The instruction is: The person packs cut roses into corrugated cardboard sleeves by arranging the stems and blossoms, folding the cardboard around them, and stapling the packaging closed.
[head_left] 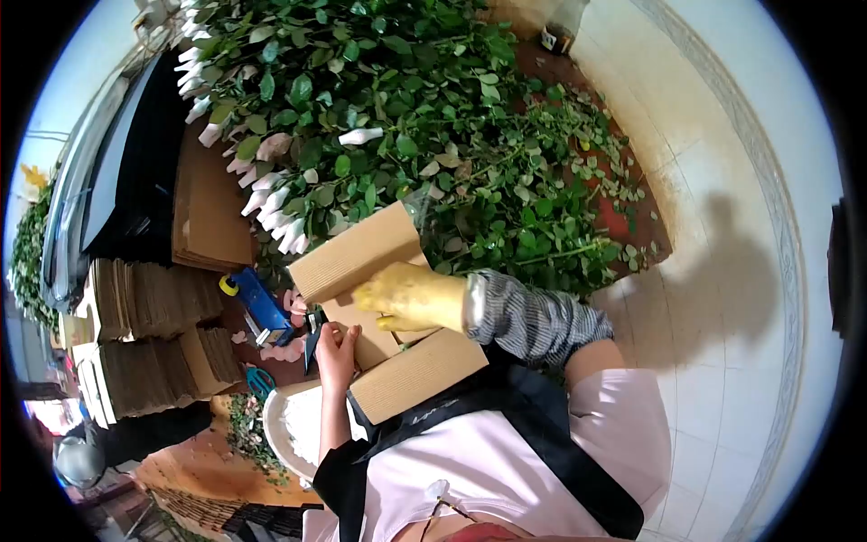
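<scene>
A piece of ribbed cardboard lies in front of my body, with an upper flap (357,251), a lower flap (418,375) and a plain middle part between them. My right hand (411,296), in a yellow glove, rests over that middle part, fingers stretched out and thumb apart. At the cardboard's left edge my bare left hand (337,357) has its thumb and bent fingers closed on the border. A small black object (313,341) sits beside those fingers; its kind is unclear. Some green shows between the middle part and the lower flap.
Beyond the cardboard is a large heap of leafy rose stems (379,117), with pale-sleeved buds (271,203) on the left. A blue tape dispenser (265,303), teal scissors (260,382), cardboard stacks (153,298) and a white round container (289,429) stand left. A tiled wall (695,397) is right.
</scene>
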A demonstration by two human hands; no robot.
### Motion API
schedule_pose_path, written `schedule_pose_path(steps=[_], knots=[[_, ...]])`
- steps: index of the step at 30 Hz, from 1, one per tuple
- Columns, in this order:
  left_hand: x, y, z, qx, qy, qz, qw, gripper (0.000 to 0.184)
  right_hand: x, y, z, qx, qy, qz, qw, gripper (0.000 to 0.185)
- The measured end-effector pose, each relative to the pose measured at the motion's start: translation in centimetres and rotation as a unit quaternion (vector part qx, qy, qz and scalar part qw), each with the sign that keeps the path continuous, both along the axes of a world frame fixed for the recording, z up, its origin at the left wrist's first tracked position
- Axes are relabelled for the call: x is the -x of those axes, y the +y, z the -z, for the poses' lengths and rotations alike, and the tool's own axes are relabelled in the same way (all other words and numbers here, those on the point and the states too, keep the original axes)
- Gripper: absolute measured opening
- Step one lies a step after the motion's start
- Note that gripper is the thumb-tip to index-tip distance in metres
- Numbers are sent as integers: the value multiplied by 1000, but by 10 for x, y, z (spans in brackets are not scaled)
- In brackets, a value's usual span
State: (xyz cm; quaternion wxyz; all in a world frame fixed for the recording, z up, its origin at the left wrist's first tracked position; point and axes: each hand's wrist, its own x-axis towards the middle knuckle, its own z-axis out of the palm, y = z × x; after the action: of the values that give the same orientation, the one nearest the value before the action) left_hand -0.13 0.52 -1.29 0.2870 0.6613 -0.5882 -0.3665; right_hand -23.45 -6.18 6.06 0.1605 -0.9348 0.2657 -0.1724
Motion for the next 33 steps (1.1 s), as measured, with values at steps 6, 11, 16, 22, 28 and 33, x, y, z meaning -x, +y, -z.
schedule_pose_path(steps=[6, 11, 16, 22, 28, 33], knots=[[4, -10, -65, 65, -272, 92, 956, 29, -48, 2, 30, 3, 332, 67, 941, 47], [26, 11, -91, -5, -260, 352, 899, 51, -1, -14, 37, -39, 118, -33, 992, 65], [38, 13, -92, -49, -298, 331, 894, 50, 92, -105, -27, -167, -414, 26, 894, 38], [37, 13, -91, -35, -293, 311, 903, 45, 220, -221, 58, -29, 280, 506, 815, 39], [32, 14, -90, -51, -282, 313, 906, 71, 194, -115, -41, 225, 8, 461, 858, 14], [30, 18, -79, 11, -294, 323, 899, 63, 204, -84, -32, 116, -33, 405, 906, 31]])
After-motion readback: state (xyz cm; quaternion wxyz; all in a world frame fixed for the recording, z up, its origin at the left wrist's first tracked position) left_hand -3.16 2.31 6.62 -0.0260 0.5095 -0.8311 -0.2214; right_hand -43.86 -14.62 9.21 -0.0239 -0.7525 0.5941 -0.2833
